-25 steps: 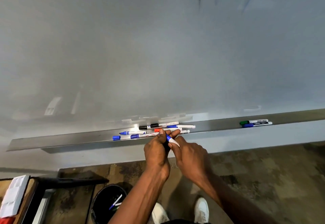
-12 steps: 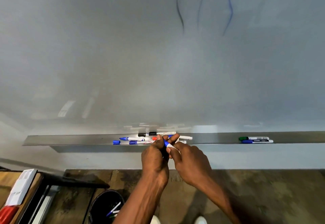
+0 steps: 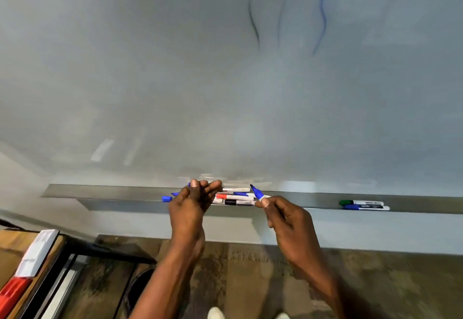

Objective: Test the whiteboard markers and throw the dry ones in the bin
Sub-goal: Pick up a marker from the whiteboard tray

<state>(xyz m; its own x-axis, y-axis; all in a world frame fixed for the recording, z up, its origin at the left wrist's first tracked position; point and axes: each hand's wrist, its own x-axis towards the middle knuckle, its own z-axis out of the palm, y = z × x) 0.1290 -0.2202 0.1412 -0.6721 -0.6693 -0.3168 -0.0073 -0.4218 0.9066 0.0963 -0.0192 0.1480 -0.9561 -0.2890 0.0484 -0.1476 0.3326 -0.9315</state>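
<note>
My right hand [image 3: 288,221] pinches an uncapped blue marker [image 3: 258,193], its tip pointing up toward the whiteboard [image 3: 175,80]. My left hand [image 3: 193,206] is to its left with fingers curled round what looks like the blue cap [image 3: 189,184], mostly hidden. Behind both hands, several markers [image 3: 234,196] in red, black and blue lie on the metal tray [image 3: 112,192]. A loose blue cap [image 3: 165,199] lies at the tray's front. A green marker [image 3: 360,202] and a blue marker [image 3: 367,207] rest further right on the tray. The black bin [image 3: 140,291] stands on the floor below my left forearm.
Three wavy test lines, black, faint and blue [image 3: 323,13], mark the board's upper middle. A wooden table [image 3: 27,268] with white and red erasers [image 3: 37,251] stands at the lower left. My shoes [image 3: 215,313] show at the bottom edge.
My hands were joined on the blue marker; they have pulled apart, the cap has come off, and the marker's tip is bare. The view has tilted upward.
</note>
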